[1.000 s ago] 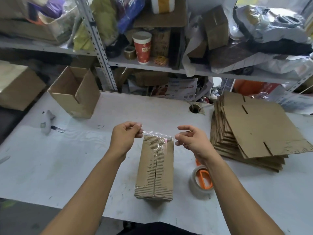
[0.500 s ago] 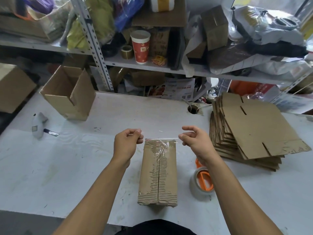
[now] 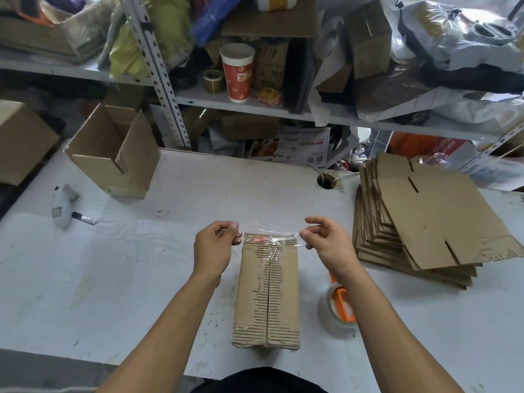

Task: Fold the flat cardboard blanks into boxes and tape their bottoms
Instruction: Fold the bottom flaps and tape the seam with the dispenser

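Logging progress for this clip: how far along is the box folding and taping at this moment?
Done: one folded box stands open at the table's far left. In hand: a second box lies bottom up, clear tape along its seam; the left hand and right hand pinch a clear tape strip stretched across its far edge, not yet pressed down. Left: a thick stack of flat blanks at right; the tape roll sits nearby.

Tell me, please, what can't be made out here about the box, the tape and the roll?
Head view, all of it:
- Box: its underside and inside, hidden by its own walls.
- Tape strip: its far end, clear film over the box's far edge.
- Tape roll: partly hidden by the right hand's forearm.
- Left hand: fingertips curled out of sight.
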